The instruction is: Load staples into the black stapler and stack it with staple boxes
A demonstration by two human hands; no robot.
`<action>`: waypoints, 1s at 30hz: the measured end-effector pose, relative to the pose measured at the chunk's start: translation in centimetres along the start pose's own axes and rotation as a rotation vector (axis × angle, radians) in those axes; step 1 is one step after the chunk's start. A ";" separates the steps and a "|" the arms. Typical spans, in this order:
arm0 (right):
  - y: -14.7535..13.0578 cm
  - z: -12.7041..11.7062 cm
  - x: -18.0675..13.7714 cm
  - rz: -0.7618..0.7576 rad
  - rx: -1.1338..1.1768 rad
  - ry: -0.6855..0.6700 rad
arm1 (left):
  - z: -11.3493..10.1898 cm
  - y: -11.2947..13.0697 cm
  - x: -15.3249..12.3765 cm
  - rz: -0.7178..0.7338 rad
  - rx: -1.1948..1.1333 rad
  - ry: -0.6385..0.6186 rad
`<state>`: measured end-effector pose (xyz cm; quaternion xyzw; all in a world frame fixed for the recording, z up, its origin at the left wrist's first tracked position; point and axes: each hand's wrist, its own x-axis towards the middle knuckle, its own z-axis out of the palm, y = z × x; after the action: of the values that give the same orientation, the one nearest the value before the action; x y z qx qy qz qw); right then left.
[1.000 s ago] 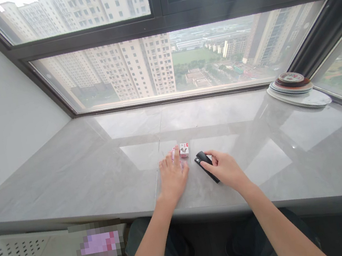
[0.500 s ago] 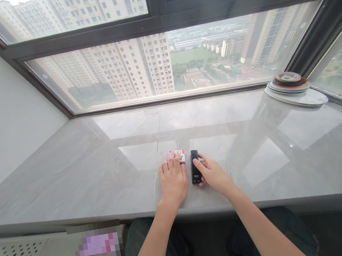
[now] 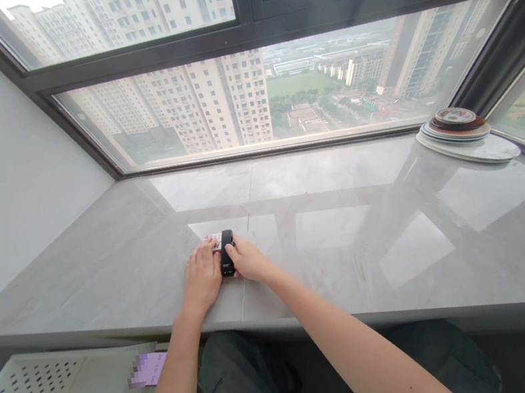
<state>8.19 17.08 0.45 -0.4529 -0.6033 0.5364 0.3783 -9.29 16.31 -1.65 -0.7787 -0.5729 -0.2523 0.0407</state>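
**Closely gathered: stapler and small box between two hands**

Just ahead of me, the person has both hands close together on the grey ledge (image 3: 334, 285). The right hand (image 3: 249, 257) is closed around a black stapler (image 3: 227, 258), its thumb reaching over the top. The left hand (image 3: 200, 272) lies palm down, fingers side by side, over a small red-and-white box (image 3: 214, 239); whether it grips or merely presses, I cannot tell. The box peeks out beyond the left fingertips, right beside the stapler, and the fingers hide whether there is more than one.

As I judge it, bringing these things together is done: they sit in one tight group between the hands. Letting go is not yet done, since neither hand is clear. A stack of plates (image 3: 464, 132) stands well off to the right hand's right, farther from the person.
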 end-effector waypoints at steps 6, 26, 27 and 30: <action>0.3 0.9 0.8 -0.020 0.034 0.033 | 0.1 -1.3 1.0 -0.024 -0.049 0.008; 3.7 -15.2 -14.7 -0.088 -0.890 0.369 | -3.3 5.9 -0.2 -0.199 -0.103 0.331; 3.9 -15.8 -15.1 -0.054 -0.943 0.339 | -3.1 7.8 -0.4 -0.159 -0.150 0.310; 4.2 -16.7 -15.6 0.005 -1.035 0.261 | -1.4 13.6 -0.9 0.052 -0.281 0.031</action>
<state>29.29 7.38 -0.94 -0.6445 -0.7360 0.1087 0.1761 2.42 10.42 2.23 -0.7875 -0.5108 -0.3407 -0.0534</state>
